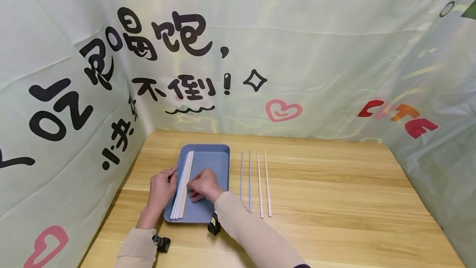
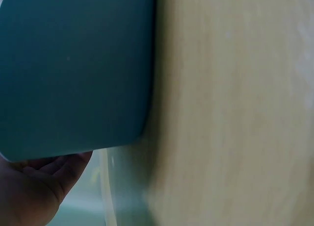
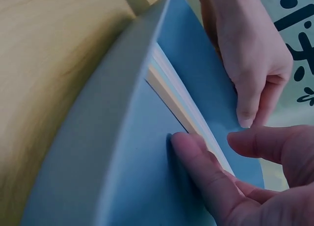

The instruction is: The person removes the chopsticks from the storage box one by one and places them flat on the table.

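Note:
In the head view a blue tray [image 1: 210, 157] lies on the table, with a row of pastel chopsticks [image 1: 181, 193] along its left side, a yellow one outermost toward the middle. My left hand [image 1: 162, 187] grips the tray's left rim; the right wrist view shows its thumb [image 3: 247, 106] over that rim. Inside the tray, my right hand [image 1: 204, 184] reaches over the chopsticks. Its fingers [image 3: 189, 150] touch the edge of the row beside the yellow chopstick [image 3: 169, 96], with thumb and forefinger spread apart. The left wrist view shows the tray's outer wall [image 2: 73, 79].
Right of the tray, two blue chopsticks [image 1: 250, 177] and two pink chopsticks [image 1: 267, 185] lie side by side on the wooden table [image 1: 334, 202]. Printed cloth walls [image 1: 316, 73] enclose the back and sides.

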A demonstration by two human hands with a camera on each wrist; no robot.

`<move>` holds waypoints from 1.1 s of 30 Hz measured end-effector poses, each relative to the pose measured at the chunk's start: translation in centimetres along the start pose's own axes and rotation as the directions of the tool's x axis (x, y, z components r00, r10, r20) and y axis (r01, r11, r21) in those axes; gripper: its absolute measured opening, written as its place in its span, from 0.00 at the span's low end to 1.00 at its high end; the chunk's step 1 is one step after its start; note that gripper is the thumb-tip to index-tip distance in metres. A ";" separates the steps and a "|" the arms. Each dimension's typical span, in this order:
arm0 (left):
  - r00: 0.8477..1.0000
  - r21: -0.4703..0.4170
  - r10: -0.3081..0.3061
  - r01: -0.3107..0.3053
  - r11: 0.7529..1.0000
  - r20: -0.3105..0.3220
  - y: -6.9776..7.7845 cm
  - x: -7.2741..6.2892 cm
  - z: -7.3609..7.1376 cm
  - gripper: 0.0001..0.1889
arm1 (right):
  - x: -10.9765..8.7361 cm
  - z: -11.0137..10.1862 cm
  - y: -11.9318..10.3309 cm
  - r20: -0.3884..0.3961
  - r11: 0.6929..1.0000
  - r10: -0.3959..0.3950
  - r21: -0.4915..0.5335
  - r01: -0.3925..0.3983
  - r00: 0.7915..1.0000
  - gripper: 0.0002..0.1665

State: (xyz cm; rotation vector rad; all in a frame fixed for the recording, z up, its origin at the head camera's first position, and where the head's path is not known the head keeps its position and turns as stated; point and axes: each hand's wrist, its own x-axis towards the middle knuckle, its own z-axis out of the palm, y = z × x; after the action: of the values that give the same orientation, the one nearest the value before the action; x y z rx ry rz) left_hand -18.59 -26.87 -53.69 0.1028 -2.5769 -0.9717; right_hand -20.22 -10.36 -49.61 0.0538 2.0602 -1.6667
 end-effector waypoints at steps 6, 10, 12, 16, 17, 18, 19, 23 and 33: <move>1.000 -0.001 0.011 -0.011 1.000 -0.005 -0.1 -0.1 0.0 0.17 | 0.0 0.5 0.3 -0.015 1.000 -0.007 -0.012 0.007 1.000 0.07; 1.000 0.007 0.016 -0.016 1.000 -0.017 0.0 -0.1 0.0 0.16 | 0.0 0.8 0.2 -0.019 1.000 -0.017 -0.022 0.016 1.000 0.08; 1.000 0.012 0.018 -0.017 1.000 -0.020 0.0 -0.1 0.0 0.16 | 0.0 0.9 0.1 -0.020 0.999 -0.026 -0.031 0.026 0.999 0.08; 1.000 0.010 0.020 -0.019 1.000 -0.013 0.1 0.0 0.0 0.16 | 0.0 1.2 0.1 -0.027 0.998 -0.044 -0.041 0.043 0.999 0.10; 1.000 0.008 0.019 -0.019 1.000 -0.009 0.1 0.0 0.0 0.16 | 0.0 1.2 0.2 -0.031 0.998 -0.048 -0.047 0.046 0.998 0.11; 1.000 0.007 0.020 -0.020 1.000 -0.006 0.2 0.0 0.0 0.16 | 0.0 1.3 0.2 -0.034 0.998 -0.050 -0.051 0.048 0.998 0.12; 1.000 0.008 0.020 -0.020 1.000 -0.003 0.1 0.1 0.1 0.16 | 0.0 1.3 0.2 -0.035 0.997 -0.051 -0.053 0.049 0.998 0.12; 1.000 0.006 0.024 -0.024 1.000 -0.003 0.0 0.1 0.1 0.16 | 0.2 1.5 0.3 -0.040 0.997 -0.055 -0.061 0.053 0.998 0.14; 1.000 -0.004 0.028 -0.028 1.000 -0.013 -0.2 0.0 0.1 0.16 | 0.9 1.8 0.7 -0.054 0.999 -0.040 -0.023 0.039 0.998 0.13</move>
State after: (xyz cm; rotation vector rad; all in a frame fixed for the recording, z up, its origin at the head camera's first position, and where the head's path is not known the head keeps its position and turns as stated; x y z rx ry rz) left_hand -18.68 -26.99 -53.90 0.0715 -2.5571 -0.9631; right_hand -20.14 -12.04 -50.86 0.0514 2.1326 -1.6831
